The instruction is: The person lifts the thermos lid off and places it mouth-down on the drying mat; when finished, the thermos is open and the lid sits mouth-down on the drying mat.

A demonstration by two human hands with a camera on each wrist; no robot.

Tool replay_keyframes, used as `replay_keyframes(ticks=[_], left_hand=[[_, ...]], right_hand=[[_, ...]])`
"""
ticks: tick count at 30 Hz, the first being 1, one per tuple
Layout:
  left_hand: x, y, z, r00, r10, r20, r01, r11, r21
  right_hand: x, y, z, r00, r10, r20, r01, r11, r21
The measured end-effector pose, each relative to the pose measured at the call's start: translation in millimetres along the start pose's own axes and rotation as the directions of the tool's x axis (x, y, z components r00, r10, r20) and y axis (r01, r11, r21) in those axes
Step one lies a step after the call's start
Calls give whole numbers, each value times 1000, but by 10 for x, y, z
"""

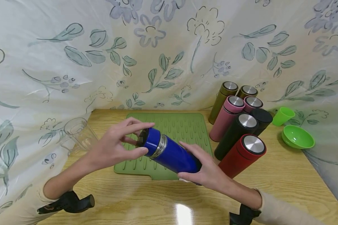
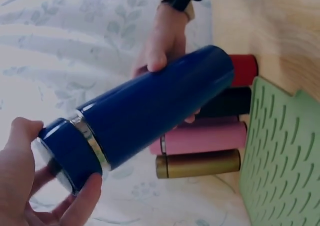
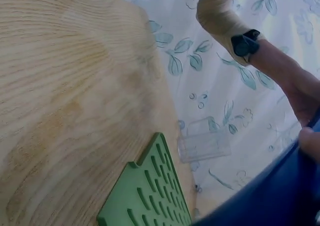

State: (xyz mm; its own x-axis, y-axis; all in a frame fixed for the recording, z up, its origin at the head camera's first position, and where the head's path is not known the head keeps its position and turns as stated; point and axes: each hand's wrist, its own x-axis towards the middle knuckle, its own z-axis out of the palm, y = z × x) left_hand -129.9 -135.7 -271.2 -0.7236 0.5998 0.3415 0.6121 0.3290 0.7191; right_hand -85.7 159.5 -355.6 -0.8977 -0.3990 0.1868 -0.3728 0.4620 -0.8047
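A blue thermos flask [image 1: 171, 153] is held tilted above the green mat, its capped end up and to the left in the head view. My left hand [image 1: 118, 142] pinches the blue lid [image 2: 70, 153] between thumb and fingers. Around the body, nearer the base, my right hand [image 1: 204, 167] keeps its grip. A silver band [image 2: 91, 140] shows between lid and body; whether the lid is loose I cannot tell. In the right wrist view the flask's blue side fills the lower right corner, and its base is out of sight there.
Right of the green ribbed mat [image 1: 180, 125] stand several thermos flasks: gold, pink, black, and a red one [image 1: 239, 156] nearest. Farther right are a green cup [image 1: 283, 116] and green bowl [image 1: 298, 137]. A clear glass jug [image 1: 81, 132] stands at the table's left edge.
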Motion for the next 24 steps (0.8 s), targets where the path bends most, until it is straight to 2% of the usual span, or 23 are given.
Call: replay_keyframes(ticks=[5, 11, 19, 22, 24], left_hand=[[-16, 6, -13, 994, -87, -61, 89, 995, 35], [-2, -84, -70, 986, -116, -118, 126, 989, 80], [44, -250, -96, 976, -206, -76, 214, 969, 121], [71, -312, -110, 962, -265, -66, 272, 953, 131], [88, -367, -122, 958, -279, -72, 287, 946, 148]], right_hand=[[-46, 5, 68, 999, 36, -39, -39, 997, -71], [-82, 41, 69, 997, 62, -52, -65, 996, -54], [-75, 29, 16, 996, 28, -85, -22, 998, 61], [-83, 38, -18, 993, 10, -120, 2, 995, 96], [-92, 44, -42, 989, -1, -145, 17, 994, 112]])
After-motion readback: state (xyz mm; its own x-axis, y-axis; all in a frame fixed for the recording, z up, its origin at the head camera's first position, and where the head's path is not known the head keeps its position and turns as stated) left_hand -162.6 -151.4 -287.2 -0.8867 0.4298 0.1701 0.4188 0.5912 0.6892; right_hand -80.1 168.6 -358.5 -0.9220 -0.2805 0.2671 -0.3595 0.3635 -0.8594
